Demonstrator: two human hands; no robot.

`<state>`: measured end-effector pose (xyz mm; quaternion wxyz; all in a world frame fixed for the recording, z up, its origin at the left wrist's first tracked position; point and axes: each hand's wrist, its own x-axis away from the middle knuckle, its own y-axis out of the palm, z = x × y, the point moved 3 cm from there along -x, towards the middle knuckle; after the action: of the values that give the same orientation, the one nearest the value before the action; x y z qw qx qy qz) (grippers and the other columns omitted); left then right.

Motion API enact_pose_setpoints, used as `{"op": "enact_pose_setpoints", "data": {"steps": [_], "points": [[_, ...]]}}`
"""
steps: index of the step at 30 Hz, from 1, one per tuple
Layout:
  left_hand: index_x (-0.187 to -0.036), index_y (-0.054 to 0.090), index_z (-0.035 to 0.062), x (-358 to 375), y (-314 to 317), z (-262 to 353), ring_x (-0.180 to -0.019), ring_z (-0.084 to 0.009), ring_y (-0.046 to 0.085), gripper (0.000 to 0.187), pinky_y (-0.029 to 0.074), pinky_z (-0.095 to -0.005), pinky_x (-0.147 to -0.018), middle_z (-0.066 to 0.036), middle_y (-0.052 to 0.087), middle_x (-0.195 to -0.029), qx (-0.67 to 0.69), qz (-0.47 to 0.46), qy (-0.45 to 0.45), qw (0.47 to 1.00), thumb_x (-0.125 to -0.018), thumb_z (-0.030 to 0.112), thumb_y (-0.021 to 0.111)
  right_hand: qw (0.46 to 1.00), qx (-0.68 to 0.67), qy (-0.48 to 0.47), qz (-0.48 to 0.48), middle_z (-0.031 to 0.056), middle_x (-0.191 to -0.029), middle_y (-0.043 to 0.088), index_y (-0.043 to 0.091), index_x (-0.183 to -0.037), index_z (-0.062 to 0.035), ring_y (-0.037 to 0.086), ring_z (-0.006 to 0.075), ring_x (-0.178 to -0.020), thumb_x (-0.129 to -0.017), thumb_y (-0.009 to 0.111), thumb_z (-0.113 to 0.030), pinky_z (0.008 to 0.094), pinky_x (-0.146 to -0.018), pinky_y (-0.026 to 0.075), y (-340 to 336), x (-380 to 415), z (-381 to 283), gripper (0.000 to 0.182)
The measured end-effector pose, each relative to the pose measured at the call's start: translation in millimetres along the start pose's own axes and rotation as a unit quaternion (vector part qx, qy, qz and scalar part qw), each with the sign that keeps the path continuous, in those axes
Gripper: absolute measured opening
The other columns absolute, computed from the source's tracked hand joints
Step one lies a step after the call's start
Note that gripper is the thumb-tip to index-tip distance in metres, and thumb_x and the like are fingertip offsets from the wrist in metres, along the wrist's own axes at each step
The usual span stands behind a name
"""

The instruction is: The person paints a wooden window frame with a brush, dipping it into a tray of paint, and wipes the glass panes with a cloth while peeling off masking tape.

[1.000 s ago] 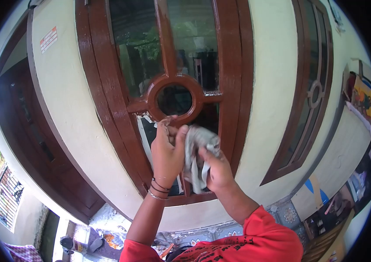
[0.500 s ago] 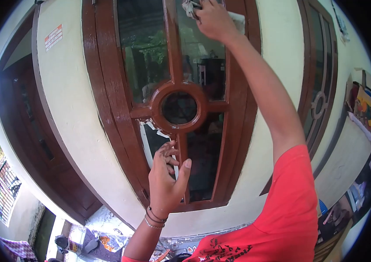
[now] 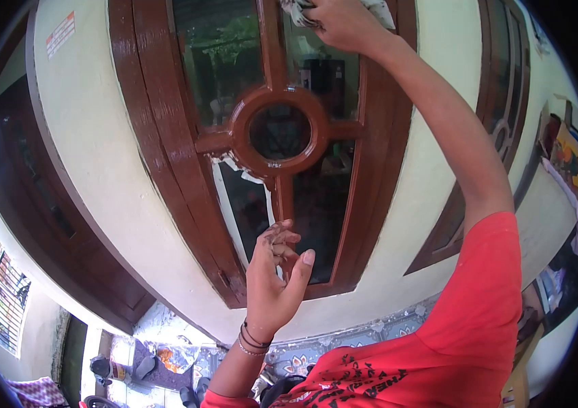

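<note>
My right hand (image 3: 348, 24) is raised to the top of the view, its fingers closed on a crumpled whitish cloth (image 3: 300, 12) against the upper right glass of a brown wooden window (image 3: 278, 61). My left hand (image 3: 277, 268) is in front of the window's lower part, its dark-smudged fingers loosely curled and apart, with nothing in them. A round pane (image 3: 280, 130) sits in the middle of the frame. White torn-edged masking (image 3: 231, 204) borders the lower left pane.
A dark wooden door (image 3: 51, 197) stands on the left. Another brown window (image 3: 499, 102) and piled items (image 3: 567, 156) are on the right. Sandals (image 3: 145, 367), a plastic bag (image 3: 179, 358) and a can lie on the floor below.
The view has shifted, so the window appears higher and more floor shows. My right hand still holds the cloth at the upper glass. My left hand keeps its loosely curled pose.
</note>
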<state>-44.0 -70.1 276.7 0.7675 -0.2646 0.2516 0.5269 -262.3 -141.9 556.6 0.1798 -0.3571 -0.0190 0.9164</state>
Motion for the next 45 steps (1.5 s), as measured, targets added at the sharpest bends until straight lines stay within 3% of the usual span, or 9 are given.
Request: {"op": "enact_pose_setpoints", "data": {"steps": [8, 15, 17, 23, 26, 30, 36, 38, 45], "points": [[-0.111, 0.047, -0.0056, 8.2, 6.1, -9.1, -0.079, -0.0121, 0.058, 0.038, 0.048, -0.0239, -0.066, -0.017, 0.054, -0.117, 0.058, -0.033, -0.070, 0.995, -0.084, 0.014, 0.064, 0.999, 0.002, -0.011, -0.041, 0.0119, -0.090, 0.058, 0.065, -0.073, -0.0047, 0.051, 0.0279, -0.094, -0.070, 0.060, -0.019, 0.0392, -0.081, 0.039, -4.5, 10.1, -19.1, 0.015], [-0.111, 0.048, -0.0058, 14.1, 4.8, -15.1, -0.078, -0.0110, 0.057, 0.038, 0.047, -0.0237, -0.065, -0.016, 0.055, -0.116, 0.078, -0.037, -0.075, 0.993, -0.084, 0.015, 0.064, 0.998, -0.009, -0.026, -0.057, 0.0112, -0.090, 0.058, 0.065, -0.074, -0.0052, 0.052, 0.0274, -0.094, -0.071, 0.061, -0.019, 0.0383, -0.081, 0.040, -3.6, 20.4, -29.1, 0.015], [-0.113, 0.048, -0.0056, 15.3, 3.9, -20.3, -0.076, -0.0106, 0.058, 0.039, 0.046, -0.0240, -0.064, -0.015, 0.057, -0.113, 0.070, -0.031, -0.068, 0.995, -0.084, 0.015, 0.064, 0.995, -0.038, -0.024, -0.087, 0.0128, -0.108, 0.058, 0.067, -0.088, -0.0048, 0.050, 0.0263, -0.104, -0.069, 0.064, -0.008, 0.0391, -0.088, 0.039, 2.3, 25.2, -30.8, 0.019], [-0.114, 0.048, -0.0052, 17.7, 2.7, -19.0, -0.072, -0.0109, 0.058, 0.040, 0.045, -0.0240, -0.062, -0.013, 0.059, -0.107, 0.073, -0.029, -0.070, 0.994, -0.084, 0.017, 0.064, 0.995, -0.066, -0.040, -0.065, 0.0104, -0.107, 0.057, 0.066, -0.080, -0.0057, 0.050, 0.0232, -0.104, -0.067, 0.066, -0.011, 0.0362, -0.088, 0.037, 9.3, 37.3, -39.5, 0.014], [-0.112, 0.049, -0.0051, 18.9, 2.9, -20.6, -0.072, -0.0117, 0.059, 0.039, 0.046, -0.0242, -0.062, -0.013, 0.059, -0.109, 0.078, -0.035, -0.079, 0.993, -0.084, 0.017, 0.064, 0.995, -0.051, -0.056, -0.060, 0.0044, -0.092, 0.058, 0.069, -0.076, -0.0103, 0.051, 0.0196, -0.099, -0.069, 0.065, -0.012, 0.0339, -0.088, 0.038, 8.1, 41.1, -44.6, 0.008], [-0.112, 0.049, -0.0052, 20.0, 4.0, -23.0, -0.071, -0.0115, 0.058, 0.038, 0.046, -0.0245, -0.063, -0.013, 0.058, -0.110, 0.077, -0.032, -0.066, 0.994, -0.084, 0.017, 0.064, 0.994, -0.045, -0.066, -0.068, 0.0043, -0.091, 0.058, 0.068, -0.075, -0.0098, 0.051, 0.0194, -0.098, -0.068, 0.065, -0.011, 0.0339, -0.087, 0.039, 6.1, 46.7, -52.4, 0.008], [-0.087, 0.054, -0.0013, 24.8, 2.0, -29.3, -0.096, -0.0194, 0.059, 0.020, 0.047, -0.0278, -0.070, -0.015, 0.058, -0.110, 0.085, -0.028, -0.081, 0.993, -0.084, 0.016, 0.064, 0.987, -0.090, -0.069, -0.110, 0.0064, -0.100, 0.058, 0.067, -0.073, -0.0069, 0.050, 0.0206, -0.099, -0.061, 0.068, -0.010, 0.0338, -0.084, 0.038, 6.8, 56.2, -61.4, 0.012], [-0.124, 0.039, -0.0059, 25.5, 1.6, -30.2, -0.085, -0.0090, 0.055, 0.046, 0.044, -0.0222, -0.078, -0.008, 0.055, -0.104, 0.084, -0.049, -0.067, 0.993, -0.087, 0.012, 0.059, 0.985, -0.091, -0.080, -0.123, 0.0060, -0.098, 0.059, 0.067, -0.072, -0.0069, 0.050, 0.0204, -0.097, -0.060, 0.068, -0.009, 0.0335, -0.083, 0.038, 9.4, 58.5, -62.8, 0.012], [-0.125, 0.038, -0.0042, 27.9, -1.6, -20.9, -0.089, -0.0072, 0.052, 0.045, 0.041, -0.0193, -0.077, -0.007, 0.055, -0.105, 0.063, -0.054, -0.051, 0.995, -0.088, 0.012, 0.058, 0.977, -0.091, -0.073, -0.178, 0.0057, -0.098, 0.060, 0.069, -0.075, -0.0105, 0.053, 0.0196, -0.098, -0.067, 0.064, -0.011, 0.0352, -0.085, 0.040, -8.9, 49.2, -54.1, 0.010]]}}
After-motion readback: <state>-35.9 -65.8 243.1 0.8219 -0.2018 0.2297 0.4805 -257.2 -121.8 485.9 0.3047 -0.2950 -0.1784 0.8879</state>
